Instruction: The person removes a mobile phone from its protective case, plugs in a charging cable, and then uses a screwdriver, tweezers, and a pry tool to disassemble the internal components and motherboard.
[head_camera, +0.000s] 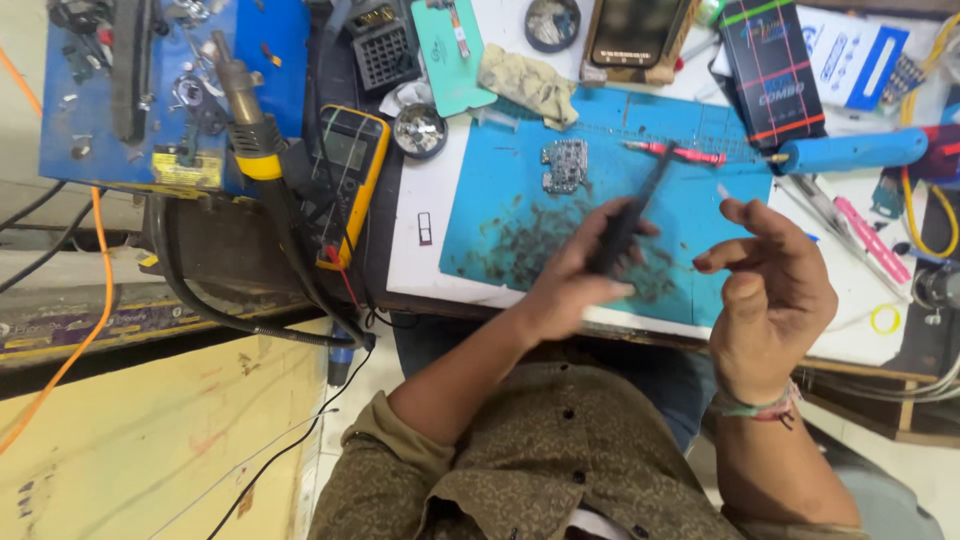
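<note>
My left hand is closed around a slim black tool that slants up to the right over a blue work mat. My right hand hovers at the mat's right edge with its fingers loosely curled and apart; thumb and forefinger do not touch. A tiny pale sliver shows just beyond the forefinger tip; I cannot tell whether it is touching it. A small metal circuit-board shield lies on the mat above my left hand.
Red-handled tweezers and a blue tool handle lie at the mat's far side. A yellow multimeter, hot-air nozzle, round tin, SIM tray, teal cover, cloth, phone and black box crowd the bench.
</note>
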